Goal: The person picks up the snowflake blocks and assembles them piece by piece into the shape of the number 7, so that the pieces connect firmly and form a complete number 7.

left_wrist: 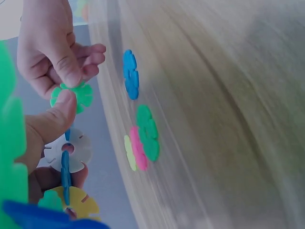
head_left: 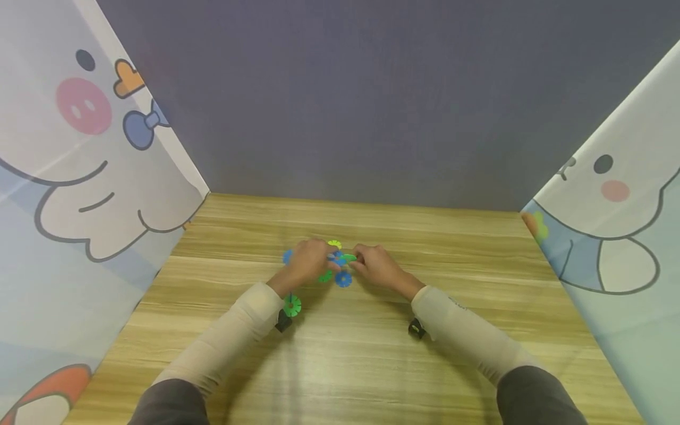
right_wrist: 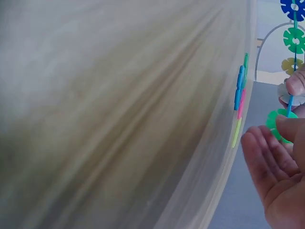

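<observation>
Pinched in my left hand point(head_left: 309, 260) is a chain of slotted snowflake discs, joined edge to edge. A white disc point(left_wrist: 82, 148) and a yellow disc point(left_wrist: 86, 204) show in it, with blue discs set crosswise between. Toward the left wrist the chain runs on to a green disc point(head_left: 292, 306). At the far end, my right hand point(head_left: 378, 267) pinches another green disc point(left_wrist: 84, 95) between thumb and fingers, and the left thumb touches that disc too. The right hand's other fingers are loosely bent. In the right wrist view, the joint at this disc is partly hidden.
Loose discs lie on the wooden table point(head_left: 366, 366) under and beside the hands: blue point(head_left: 343, 279), green point(head_left: 325, 276), yellow point(head_left: 334, 244) and pink point(left_wrist: 138, 148). A grey panel point(head_left: 361, 106) stands behind, with cartoon-printed panels at both sides.
</observation>
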Demonstrator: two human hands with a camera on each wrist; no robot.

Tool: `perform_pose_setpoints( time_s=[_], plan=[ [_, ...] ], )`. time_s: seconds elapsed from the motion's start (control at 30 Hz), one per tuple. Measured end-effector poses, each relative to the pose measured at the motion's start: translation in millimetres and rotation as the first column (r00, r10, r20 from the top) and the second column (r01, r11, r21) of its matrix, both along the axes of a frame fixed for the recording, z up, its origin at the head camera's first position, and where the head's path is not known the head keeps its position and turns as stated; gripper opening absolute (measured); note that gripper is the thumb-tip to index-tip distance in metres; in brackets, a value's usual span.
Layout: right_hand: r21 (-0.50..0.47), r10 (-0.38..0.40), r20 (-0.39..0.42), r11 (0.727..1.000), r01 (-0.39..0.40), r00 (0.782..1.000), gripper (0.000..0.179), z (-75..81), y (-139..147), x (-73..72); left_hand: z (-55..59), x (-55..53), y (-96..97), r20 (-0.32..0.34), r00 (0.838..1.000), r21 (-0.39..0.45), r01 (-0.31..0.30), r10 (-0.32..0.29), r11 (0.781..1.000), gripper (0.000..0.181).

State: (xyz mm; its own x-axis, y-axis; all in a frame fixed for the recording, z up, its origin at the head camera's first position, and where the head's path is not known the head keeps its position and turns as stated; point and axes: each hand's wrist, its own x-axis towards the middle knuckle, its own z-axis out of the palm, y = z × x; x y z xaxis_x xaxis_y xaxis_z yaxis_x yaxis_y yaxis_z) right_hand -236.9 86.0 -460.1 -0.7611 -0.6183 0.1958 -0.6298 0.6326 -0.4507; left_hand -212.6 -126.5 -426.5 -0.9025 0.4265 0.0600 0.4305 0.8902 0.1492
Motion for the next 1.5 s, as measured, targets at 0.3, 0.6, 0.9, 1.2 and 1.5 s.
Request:
perform_pose_setpoints(
  time_s=[0.3,0.6,0.9,1.2,1.5],
  plan=[
    [0.072,-0.018,0.095,0.997,0.011,0.995,0.016,-1.0,0,3.3,-1.4,0.2,-10.7,0.001,1.0,0.064,-0.029,0.029,0.998,0.055],
    [0.127,0.099,0.036,0.987,-0.102,0.994,0.032,-4.0,-9,8.3,0.2,2.4,-14.5,-0.001,1.0,0.102,-0.023,0.023,0.994,0.053],
    [0.167,0.19,-0.01,0.968,-0.185,0.982,0.039,-6.9,-10,10.9,1.7,3.2,-14.5,0.015,0.998,0.095,-0.057,0.056,0.994,0.053],
    [0.164,0.1,0.142,0.979,-0.123,0.985,0.03,-6.7,-7,8.8,0.5,2.7,-15.0,0.02,0.998,0.091,-0.067,0.066,0.994,0.053],
    [0.109,0.052,0.253,0.991,-0.082,0.966,0.016,0.4,4,7.4,-1.2,3.9,-15.4,0.029,0.998,0.115,-0.054,0.051,0.992,0.053]
  ],
)
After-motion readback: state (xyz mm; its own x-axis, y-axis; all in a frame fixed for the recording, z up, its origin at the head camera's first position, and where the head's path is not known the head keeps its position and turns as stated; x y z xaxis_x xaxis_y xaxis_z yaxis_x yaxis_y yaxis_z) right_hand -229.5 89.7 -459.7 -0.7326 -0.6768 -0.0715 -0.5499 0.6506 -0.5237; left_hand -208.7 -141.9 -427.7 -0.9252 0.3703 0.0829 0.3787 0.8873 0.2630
